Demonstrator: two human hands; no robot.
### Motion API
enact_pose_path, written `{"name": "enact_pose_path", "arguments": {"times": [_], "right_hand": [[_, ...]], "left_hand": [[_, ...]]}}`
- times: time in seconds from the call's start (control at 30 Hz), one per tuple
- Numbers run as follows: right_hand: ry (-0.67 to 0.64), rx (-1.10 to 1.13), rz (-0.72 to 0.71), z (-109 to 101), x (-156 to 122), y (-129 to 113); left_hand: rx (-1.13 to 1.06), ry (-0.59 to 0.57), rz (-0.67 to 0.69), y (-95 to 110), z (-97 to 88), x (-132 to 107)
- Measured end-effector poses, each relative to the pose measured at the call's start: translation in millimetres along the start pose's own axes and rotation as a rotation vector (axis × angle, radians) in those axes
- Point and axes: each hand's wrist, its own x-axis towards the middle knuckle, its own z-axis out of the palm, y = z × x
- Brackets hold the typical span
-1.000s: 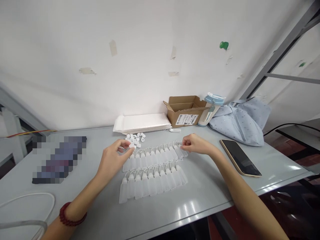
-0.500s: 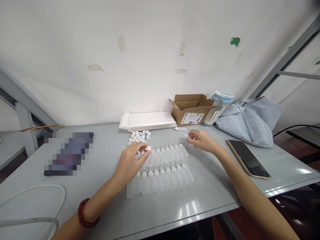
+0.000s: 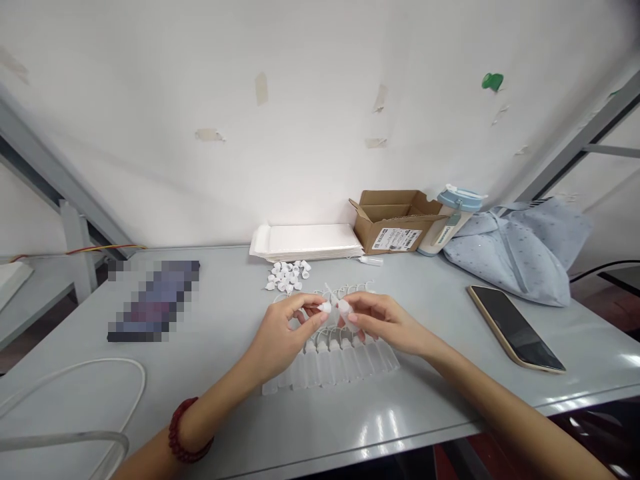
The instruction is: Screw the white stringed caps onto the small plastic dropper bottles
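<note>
My left hand (image 3: 285, 331) is closed, pinching a small white cap (image 3: 326, 307) between thumb and fingertips. Facing it, my right hand (image 3: 397, 325) grips a small translucent squeeze bottle (image 3: 345, 309), its top turned toward the cap. The two pieces are close together; a narrow gap seems to lie between them. Below both hands, a row of translucent bottles (image 3: 340, 365) with thin looped straps lies on the grey table. Another row behind it is mostly hidden by my hands. Just beyond my left hand sits a pile of loose white caps (image 3: 287, 277).
Against the wall are a stack of white padded envelopes (image 3: 307, 241), an open cardboard box (image 3: 393, 230), a tumbler (image 3: 453, 220) and a pale blue bag (image 3: 510, 257). A phone (image 3: 517, 328) lies at right. One more bottle (image 3: 371, 261) lies before the box. A cable (image 3: 143, 380) curves at left.
My right hand has come left and nearer from beyond the rows, carrying a bottle. My left hand, still pinching the cap, now meets it above the rows. The camera view has shifted slightly.
</note>
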Motion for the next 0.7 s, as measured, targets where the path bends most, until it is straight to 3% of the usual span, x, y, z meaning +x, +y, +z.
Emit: {"name": "enact_pose_path", "arguments": {"times": [0.23,0.37,0.7], "right_hand": [[-0.159,0.111,0.067,0.2,-0.4,5.2],[-0.191,0.132,0.083,-0.9,1.4,6.6],[-0.246,0.173,0.130,-3.3,-0.4,2.2]], "left_hand": [[-0.168,-0.146,-0.028,-0.8,-3.4,1.3],[-0.119,-0.237,-0.021,0.5,-3.6,0.5],[-0.027,-0.319,0.011,4.8,-2.6,-3.6]]}}
